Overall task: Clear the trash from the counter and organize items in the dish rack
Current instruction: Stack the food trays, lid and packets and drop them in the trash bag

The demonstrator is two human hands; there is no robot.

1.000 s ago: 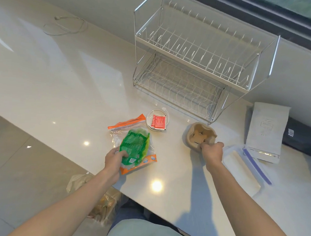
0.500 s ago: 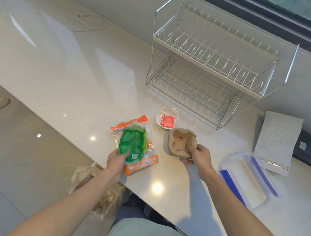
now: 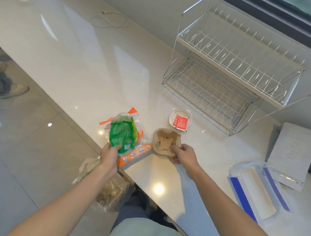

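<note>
The left hand [image 3: 109,156] has its fingers clamped on the green bag [image 3: 122,134] and the right hand [image 3: 183,153] on the brown cup holder [image 3: 163,142], both by the tabletop's [image 3: 100,64] near edge, with the dish rack [image 3: 243,68] empty, so most work is left.

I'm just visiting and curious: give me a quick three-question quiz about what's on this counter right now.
1. True or false: the dish rack holds plates.
2. The right hand grips: A) red packet B) cup carrier C) cable
3. Fill in: the left hand holds a ___ wrapper.

Key: 1 false; 2 B; 3 green.
</note>
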